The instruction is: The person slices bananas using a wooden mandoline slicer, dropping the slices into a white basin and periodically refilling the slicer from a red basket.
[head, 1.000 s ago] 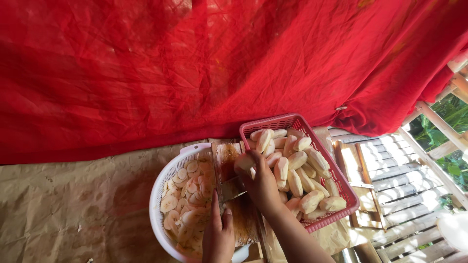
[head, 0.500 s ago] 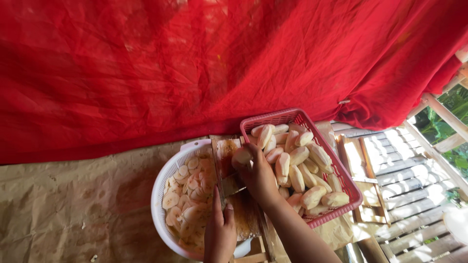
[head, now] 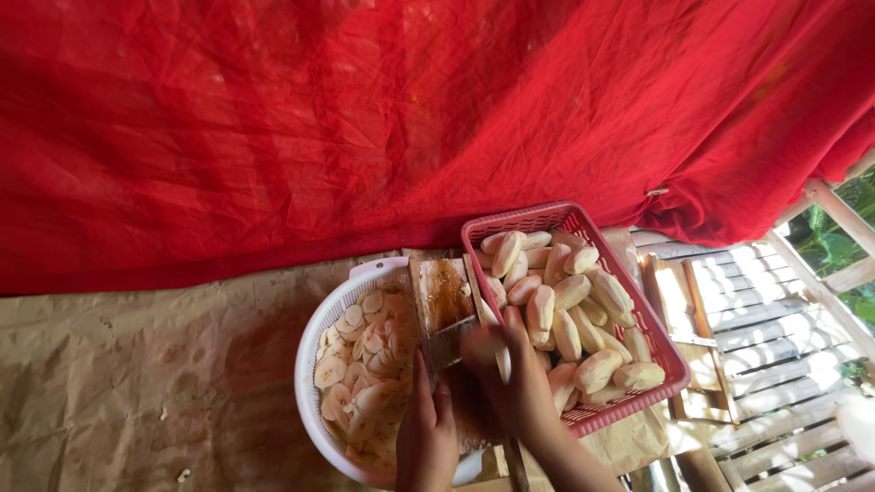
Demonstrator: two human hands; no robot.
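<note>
A wooden slicer board (head: 444,296) with a metal blade lies across a white perforated bowl (head: 314,346) full of pale banana slices (head: 365,364). My left hand (head: 427,437) grips the board's near end. My right hand (head: 510,369) presses a peeled banana piece onto the board, just below the blade; the piece is mostly hidden under my fingers. A red plastic basket (head: 529,219) to the right holds several peeled bananas (head: 570,319).
Brown paper (head: 137,383) covers the surface under the bowl. A red cloth (head: 365,118) hangs across the back. Wooden slats (head: 756,301) and a rail lie to the right, with green leaves beyond.
My right hand has slid the banana piece down the board toward me, from the far end past the blade. The left hand stays on the board. The view has shifted slightly.
</note>
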